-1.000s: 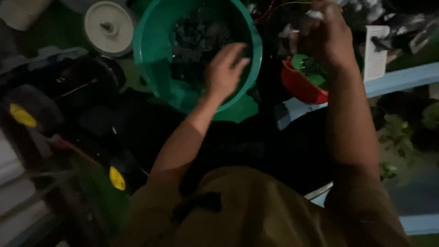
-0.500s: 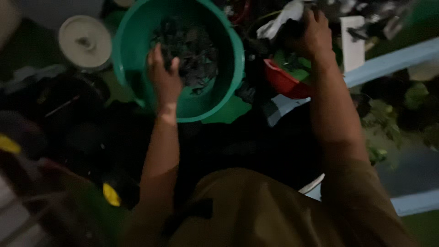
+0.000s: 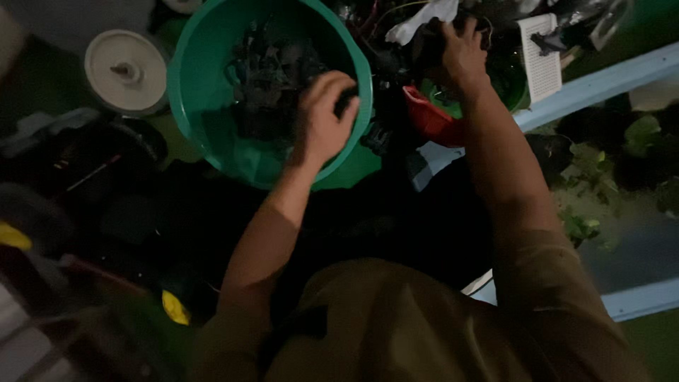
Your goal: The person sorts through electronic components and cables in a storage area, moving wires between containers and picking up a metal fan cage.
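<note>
A big green plastic basin [image 3: 205, 134] sits in front of me with a heap of dark, wet-looking scraps [image 3: 265, 78] inside. My left hand [image 3: 324, 120] reaches into the basin at its right rim, fingers curled around a dark piece. My right hand [image 3: 461, 56] is farther right, above a red bowl [image 3: 430, 119]. It grips a dark bundle [image 3: 428, 44] next to a white rag [image 3: 424, 15]. The light is dim, and what the dark things are stays unclear.
A round white lid [image 3: 124, 71] lies left of the basin. Dark clutter and two yellow bits [image 3: 173, 308] fill the left side. A white ribbed card [image 3: 541, 56] stands by a pale blue rail [image 3: 608, 74], with green leaves [image 3: 583, 226] beyond it.
My left hand has moved from the basin's left inner side over to its right rim. My right hand has stayed on the clutter above the red bowl.
</note>
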